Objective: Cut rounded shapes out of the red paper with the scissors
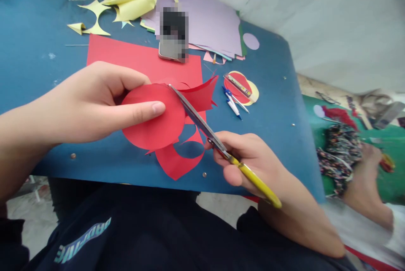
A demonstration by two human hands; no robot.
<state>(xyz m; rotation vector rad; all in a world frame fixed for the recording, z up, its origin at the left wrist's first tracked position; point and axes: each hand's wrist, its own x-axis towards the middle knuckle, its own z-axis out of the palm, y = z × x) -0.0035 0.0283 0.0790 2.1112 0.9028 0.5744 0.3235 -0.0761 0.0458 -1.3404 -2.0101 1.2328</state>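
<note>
My left hand (107, 102) pinches a round red paper disc (155, 123), thumb on top and fingers beneath it. In my right hand (247, 161) is a pair of scissors (202, 123) with yellow handles. Their blades lie against the disc's upper right edge and look nearly closed. A curling red paper strip (202, 94) stands off that edge, beyond the blades; whether it is still joined to the disc I cannot tell. Below the disc a curved red offcut (177, 161) rests on the blue table (259, 144).
Behind my hands lie a red sheet (126, 56), a phone (172, 47) and a stack of purple paper (202, 14). Yellow scraps (98, 14) are at the back left. Pens (232, 104) and a small ruler (237, 84) sit by cut discs on the right. Another person's arm (367, 182) shows at far right.
</note>
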